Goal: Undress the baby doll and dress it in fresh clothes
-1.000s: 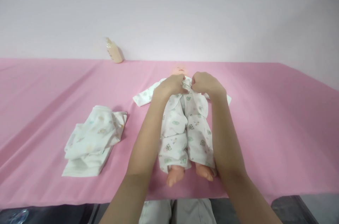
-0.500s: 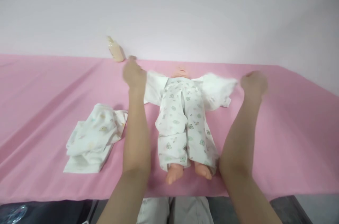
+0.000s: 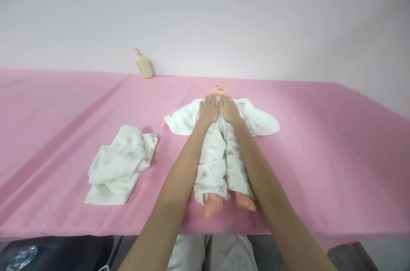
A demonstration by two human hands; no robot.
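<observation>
Doll (image 3: 213,153) lay on its back on the pink bench (image 3: 320,155), directly under both hands: L hand (image 3: 209,110) and R hand (image 3: 229,108) side by side on its upper body, palms down, fingers laid flat, nothing visibly gripped; neither hand nearer. Long axis ran approx straight away from the person, head (image 3: 218,90) twd wall, feet (image 3: 214,205) twd person, btwn the forearms. White sleeves (image 3: 182,119) spread out to both sides, crosswise.
</observation>
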